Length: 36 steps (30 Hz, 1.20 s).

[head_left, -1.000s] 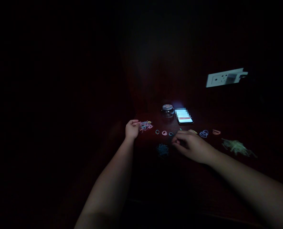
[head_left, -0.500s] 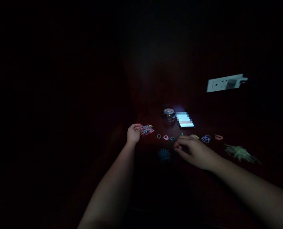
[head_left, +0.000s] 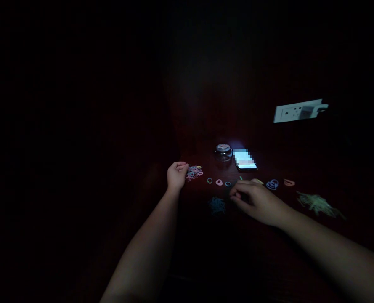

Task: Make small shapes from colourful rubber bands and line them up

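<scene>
My left hand (head_left: 176, 176) is at the left edge of a mixed pile of coloured rubber bands (head_left: 194, 172), its thumb and fingertips closed together; whatever lies between them is too small to make out. My right hand (head_left: 258, 200) hovers or rests over the table with thumb and fingers pinched, and their contents cannot be seen. Just beyond it runs a row of small bands: a teal one (head_left: 210, 181), a pink one (head_left: 218, 182), another teal one (head_left: 227, 184), purple ones (head_left: 272, 184) and orange ones (head_left: 289, 182). My right hand partly covers a yellow one (head_left: 258, 181).
A heap of dark teal bands (head_left: 217, 205) lies left of my right hand, a pale yellow-green heap (head_left: 319, 204) to its right. Behind stand a clear lidded jar (head_left: 223, 152) and a lit phone (head_left: 245, 159). A wall socket (head_left: 300, 110) holds a plug. Surroundings are very dark.
My left thumb has moved up against the fingers at the pile's edge, closing the gap there. My right hand stays almost where it was.
</scene>
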{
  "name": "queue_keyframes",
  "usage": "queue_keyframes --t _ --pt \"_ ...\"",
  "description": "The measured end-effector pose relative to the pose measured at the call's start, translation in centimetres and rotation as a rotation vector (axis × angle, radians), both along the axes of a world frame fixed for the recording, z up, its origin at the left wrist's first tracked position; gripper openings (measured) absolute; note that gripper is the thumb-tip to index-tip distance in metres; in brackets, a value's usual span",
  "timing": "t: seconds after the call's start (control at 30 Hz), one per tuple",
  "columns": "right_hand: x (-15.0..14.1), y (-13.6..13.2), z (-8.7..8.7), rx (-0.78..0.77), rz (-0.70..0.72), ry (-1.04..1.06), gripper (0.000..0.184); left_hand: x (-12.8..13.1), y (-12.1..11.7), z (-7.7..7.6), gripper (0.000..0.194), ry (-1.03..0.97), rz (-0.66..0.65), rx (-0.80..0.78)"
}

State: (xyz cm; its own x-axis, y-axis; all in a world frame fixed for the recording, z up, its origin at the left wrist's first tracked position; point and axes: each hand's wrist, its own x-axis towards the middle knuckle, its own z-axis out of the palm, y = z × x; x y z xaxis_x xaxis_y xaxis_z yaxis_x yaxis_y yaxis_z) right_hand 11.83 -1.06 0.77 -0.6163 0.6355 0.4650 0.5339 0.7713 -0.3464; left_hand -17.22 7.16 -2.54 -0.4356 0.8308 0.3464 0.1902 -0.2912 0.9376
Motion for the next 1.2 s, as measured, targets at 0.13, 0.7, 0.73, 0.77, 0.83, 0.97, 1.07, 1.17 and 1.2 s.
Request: queue_keyframes --t 0.13,0.7,0.73,0.77,0.83,0.97,1.07,1.17,1.2 --pt "0.0 0.0 -0.1 0.001 -0.012 0.008 0.01 0.8 -0.5 0.9 0.021 0.078 0.028 0.069" --pt "0.2 0.5 -0.1 0.007 -0.222 0.154 0.016 9.8 -6.1 4.3 0.007 0.69 -0.481 0.298" --pt "0.2 0.5 -0.1 0.008 -0.222 0.155 0.015 9.8 -6.1 4.3 0.007 0.69 -0.481 0.302" --pt "0.1 0.5 -0.1 0.01 -0.219 0.157 0.014 9.9 -6.1 4.3 0.007 0.69 -0.482 0.305" --pt "0.1 0.5 -0.1 0.013 -0.207 0.157 0.011 9.9 -6.2 4.3 0.008 0.692 -0.483 0.305" --pt "0.1 0.4 0.1 0.012 -0.207 0.158 0.008 10.1 -6.3 4.3 0.008 0.67 -0.498 0.285" --pt "0.1 0.4 0.3 0.008 -0.215 0.156 0.011 10.1 -6.4 4.3 0.009 0.667 -0.517 0.298" --pt "0.1 0.4 0.3 0.017 -0.228 0.16 0.012 10.0 -6.5 4.4 0.011 0.709 -0.512 0.34" --pt "0.1 0.4 0.3 0.021 -0.232 0.164 0.013 10.0 -6.6 4.4 0.011 0.728 -0.504 0.35"
